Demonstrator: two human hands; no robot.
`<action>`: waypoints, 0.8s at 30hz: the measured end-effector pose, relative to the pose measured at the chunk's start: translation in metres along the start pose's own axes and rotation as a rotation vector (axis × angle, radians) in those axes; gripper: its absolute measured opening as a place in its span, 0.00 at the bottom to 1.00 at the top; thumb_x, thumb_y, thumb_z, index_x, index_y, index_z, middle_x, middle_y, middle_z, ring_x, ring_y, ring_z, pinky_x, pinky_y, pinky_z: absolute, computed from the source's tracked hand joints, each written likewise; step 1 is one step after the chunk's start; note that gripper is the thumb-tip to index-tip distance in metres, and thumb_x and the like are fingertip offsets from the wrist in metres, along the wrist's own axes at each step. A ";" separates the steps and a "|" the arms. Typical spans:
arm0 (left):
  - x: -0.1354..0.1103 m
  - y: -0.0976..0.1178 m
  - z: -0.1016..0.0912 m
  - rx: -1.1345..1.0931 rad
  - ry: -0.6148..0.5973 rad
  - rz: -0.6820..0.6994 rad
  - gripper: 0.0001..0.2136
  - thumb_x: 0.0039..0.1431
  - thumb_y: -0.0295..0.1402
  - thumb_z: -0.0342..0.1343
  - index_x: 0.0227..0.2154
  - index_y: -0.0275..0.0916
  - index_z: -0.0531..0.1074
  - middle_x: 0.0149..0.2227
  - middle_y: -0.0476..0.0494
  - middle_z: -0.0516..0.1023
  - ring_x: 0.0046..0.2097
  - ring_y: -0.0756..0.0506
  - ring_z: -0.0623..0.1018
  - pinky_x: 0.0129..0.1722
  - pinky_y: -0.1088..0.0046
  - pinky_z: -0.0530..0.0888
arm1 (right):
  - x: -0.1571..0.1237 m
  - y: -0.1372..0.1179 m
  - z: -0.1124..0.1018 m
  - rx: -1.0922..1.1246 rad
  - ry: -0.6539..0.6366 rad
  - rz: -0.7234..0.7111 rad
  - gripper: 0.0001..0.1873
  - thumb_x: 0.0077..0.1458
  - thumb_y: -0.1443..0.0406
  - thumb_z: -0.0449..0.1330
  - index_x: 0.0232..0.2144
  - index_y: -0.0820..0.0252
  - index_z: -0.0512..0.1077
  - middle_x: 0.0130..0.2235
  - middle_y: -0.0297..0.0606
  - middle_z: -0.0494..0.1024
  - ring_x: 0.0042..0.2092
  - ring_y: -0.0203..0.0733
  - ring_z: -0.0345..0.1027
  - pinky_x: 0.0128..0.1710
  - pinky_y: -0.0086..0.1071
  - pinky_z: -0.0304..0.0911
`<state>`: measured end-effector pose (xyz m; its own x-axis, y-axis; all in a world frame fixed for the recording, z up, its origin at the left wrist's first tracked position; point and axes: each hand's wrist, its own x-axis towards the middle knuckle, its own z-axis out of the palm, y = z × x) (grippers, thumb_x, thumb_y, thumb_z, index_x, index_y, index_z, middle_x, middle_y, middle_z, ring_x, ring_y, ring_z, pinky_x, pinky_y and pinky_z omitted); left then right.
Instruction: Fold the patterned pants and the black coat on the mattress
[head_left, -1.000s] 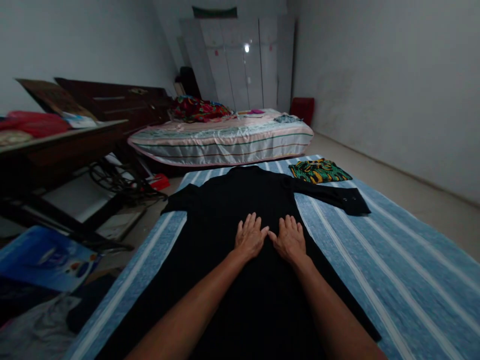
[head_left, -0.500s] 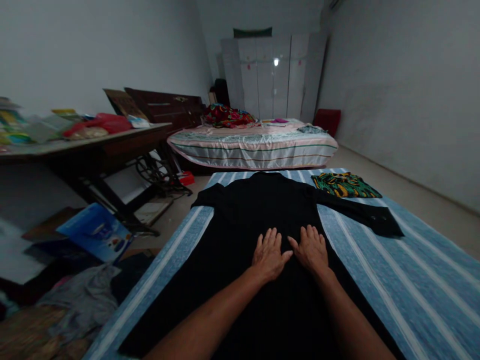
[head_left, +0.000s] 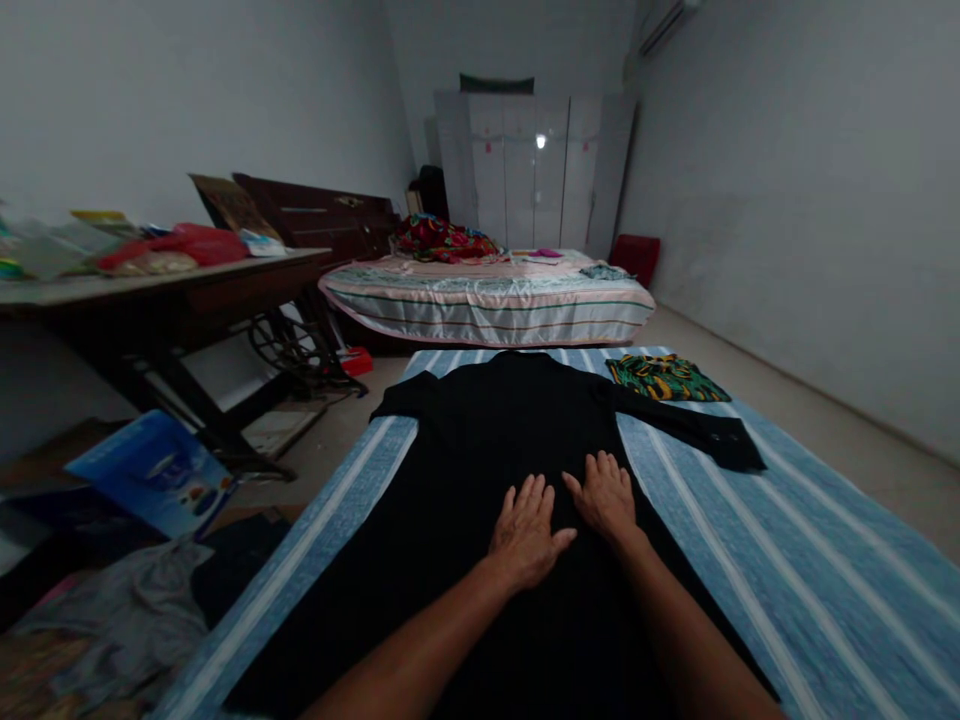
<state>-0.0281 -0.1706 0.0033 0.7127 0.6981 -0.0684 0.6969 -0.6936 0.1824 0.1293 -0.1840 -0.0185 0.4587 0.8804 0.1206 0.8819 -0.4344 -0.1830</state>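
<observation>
A long black garment with sleeves [head_left: 480, 450] lies spread flat on a blue-and-white striped cloth [head_left: 810, 560]. Its collar end is at the far side, one sleeve stretches out to the right, and the left sleeve looks folded short. My left hand [head_left: 529, 530] rests palm down on the middle of the garment, fingers stretched out. Just to its right, my right hand [head_left: 604, 495] also lies flat on the black fabric, thumb apart. Beyond the right sleeve sits a folded green, yellow and black patterned cloth [head_left: 667, 378].
A bed [head_left: 487, 300] with striped sheet stands beyond. On the left is a treadle sewing table [head_left: 172, 280] carrying bags. Below it are a blue box [head_left: 157, 475] and grey cloth [head_left: 135, 600] on the floor. A wardrobe [head_left: 525, 180] lines the back wall.
The whole view has shifted slightly, with the room appearing further left and a little lower. Both hands remain flat on the garment, in nearly the same place on it.
</observation>
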 end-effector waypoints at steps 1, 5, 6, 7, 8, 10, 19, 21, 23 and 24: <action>0.001 0.000 0.001 0.007 0.003 0.001 0.33 0.62 0.53 0.35 0.63 0.35 0.51 0.66 0.38 0.47 0.67 0.40 0.44 0.64 0.53 0.47 | 0.001 0.000 -0.001 0.004 -0.008 0.002 0.37 0.61 0.48 0.42 0.60 0.71 0.57 0.63 0.54 0.55 0.64 0.55 0.44 0.60 0.45 0.40; 0.002 0.000 0.002 0.030 0.027 -0.002 0.33 0.62 0.52 0.35 0.63 0.34 0.52 0.66 0.38 0.48 0.67 0.40 0.45 0.63 0.53 0.47 | 0.000 0.001 -0.006 0.021 -0.036 0.008 0.37 0.61 0.48 0.42 0.60 0.72 0.56 0.63 0.54 0.55 0.64 0.56 0.44 0.60 0.45 0.40; 0.002 0.001 0.001 0.033 0.029 -0.003 0.33 0.62 0.52 0.35 0.63 0.33 0.52 0.66 0.38 0.48 0.67 0.40 0.46 0.63 0.53 0.47 | -0.001 0.002 -0.007 0.023 -0.036 0.013 0.37 0.61 0.48 0.42 0.60 0.72 0.56 0.63 0.55 0.55 0.64 0.56 0.44 0.60 0.45 0.40; 0.002 0.001 0.001 0.034 0.030 -0.004 0.33 0.62 0.52 0.36 0.63 0.33 0.52 0.66 0.37 0.48 0.67 0.40 0.46 0.63 0.53 0.47 | -0.003 0.003 -0.008 0.021 -0.033 0.017 0.38 0.61 0.47 0.42 0.61 0.72 0.56 0.63 0.55 0.55 0.64 0.56 0.44 0.60 0.45 0.40; 0.002 0.001 0.000 0.035 0.029 -0.005 0.33 0.62 0.52 0.36 0.63 0.33 0.52 0.66 0.37 0.48 0.67 0.40 0.46 0.63 0.54 0.47 | -0.005 0.005 -0.008 0.017 -0.026 0.020 0.38 0.61 0.47 0.41 0.61 0.72 0.55 0.63 0.56 0.55 0.64 0.56 0.44 0.60 0.45 0.40; 0.002 0.001 -0.002 0.033 0.028 -0.004 0.33 0.62 0.51 0.36 0.63 0.32 0.52 0.66 0.37 0.48 0.67 0.40 0.46 0.63 0.54 0.47 | -0.011 0.011 -0.008 0.004 -0.009 0.021 0.39 0.61 0.47 0.41 0.61 0.73 0.54 0.63 0.58 0.54 0.64 0.58 0.44 0.59 0.46 0.40; 0.004 0.003 -0.005 0.054 0.011 -0.008 0.33 0.62 0.51 0.36 0.62 0.33 0.52 0.66 0.38 0.47 0.67 0.40 0.45 0.63 0.54 0.47 | -0.020 0.035 -0.016 0.000 0.015 0.016 0.38 0.61 0.48 0.42 0.61 0.74 0.55 0.63 0.58 0.54 0.64 0.58 0.44 0.60 0.47 0.39; 0.005 0.004 -0.006 0.064 0.004 -0.007 0.33 0.62 0.51 0.36 0.62 0.33 0.52 0.66 0.38 0.47 0.67 0.40 0.45 0.63 0.54 0.47 | -0.025 0.032 -0.021 0.010 0.022 -0.018 0.38 0.61 0.47 0.42 0.61 0.73 0.54 0.63 0.57 0.53 0.65 0.57 0.41 0.61 0.47 0.37; 0.006 0.005 -0.008 0.076 -0.005 -0.006 0.33 0.62 0.51 0.36 0.62 0.33 0.52 0.66 0.38 0.47 0.67 0.40 0.45 0.63 0.54 0.48 | -0.030 0.030 -0.024 0.031 0.004 -0.068 0.39 0.61 0.47 0.41 0.62 0.73 0.54 0.64 0.56 0.52 0.65 0.55 0.40 0.61 0.46 0.36; 0.007 0.006 -0.009 0.082 -0.011 -0.007 0.33 0.62 0.51 0.35 0.62 0.33 0.52 0.66 0.38 0.47 0.67 0.40 0.45 0.63 0.54 0.48 | -0.033 0.030 -0.025 0.041 -0.018 -0.082 0.39 0.61 0.46 0.40 0.62 0.73 0.54 0.64 0.56 0.52 0.65 0.55 0.39 0.62 0.45 0.36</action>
<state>-0.0202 -0.1683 0.0126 0.7085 0.7012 -0.0798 0.7055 -0.7014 0.1012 0.1429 -0.2309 -0.0035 0.3831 0.9159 0.1198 0.9109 -0.3532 -0.2133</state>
